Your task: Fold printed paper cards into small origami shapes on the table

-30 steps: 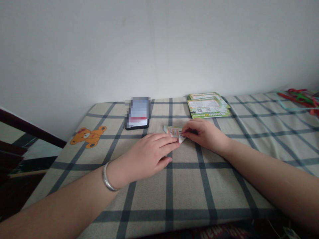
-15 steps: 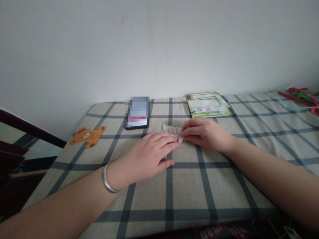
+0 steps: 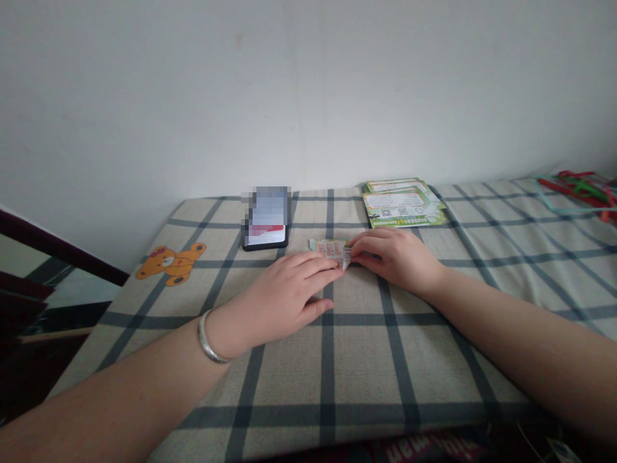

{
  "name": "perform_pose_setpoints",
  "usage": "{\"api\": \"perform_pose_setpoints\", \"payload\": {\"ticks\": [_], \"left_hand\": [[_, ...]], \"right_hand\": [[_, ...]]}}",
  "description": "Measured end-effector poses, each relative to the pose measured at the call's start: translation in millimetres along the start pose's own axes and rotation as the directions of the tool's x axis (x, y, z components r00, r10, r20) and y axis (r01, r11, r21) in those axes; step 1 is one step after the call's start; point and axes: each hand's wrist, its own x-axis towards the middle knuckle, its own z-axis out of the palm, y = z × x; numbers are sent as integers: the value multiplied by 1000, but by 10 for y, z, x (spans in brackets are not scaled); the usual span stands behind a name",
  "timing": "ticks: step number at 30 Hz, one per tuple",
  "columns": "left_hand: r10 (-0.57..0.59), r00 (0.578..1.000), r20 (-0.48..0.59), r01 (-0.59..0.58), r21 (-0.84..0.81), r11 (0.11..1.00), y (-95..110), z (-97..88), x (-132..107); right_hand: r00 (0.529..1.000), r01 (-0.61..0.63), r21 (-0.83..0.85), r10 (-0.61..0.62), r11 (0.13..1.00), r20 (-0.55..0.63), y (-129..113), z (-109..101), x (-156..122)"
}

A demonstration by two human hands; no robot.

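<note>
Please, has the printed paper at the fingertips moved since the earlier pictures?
Yes, slightly leftward: the printed paper now reaches closer to the smartphone, which has stayed in place on the checked tablecloth.

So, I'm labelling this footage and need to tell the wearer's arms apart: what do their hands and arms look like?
The left hand wears a silver-coloured bangle at its wrist, a narrow, rounded band. The right hand shows nothing on its wrist. Neither is gloved, and no sleeves show.
</note>
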Motion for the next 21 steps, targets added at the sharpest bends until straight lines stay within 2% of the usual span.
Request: {"api": "perform_pose_setpoints", "payload": {"ticks": [6,12,21], "left_hand": [[4,1000,12,-4,-7,1000,2,2,13],[7,1000,19,-7,9,1000,9,-17,5],[-9,1000,22,10,-51,999,2,4,4]], "right_hand": [[1000,11,-15,-11,1000,-15,-9,9,0],[999,8,-28,-7,1000,35,-10,-2,-10],[999,41,-36,-41,999,-1,14,44,16]]}}
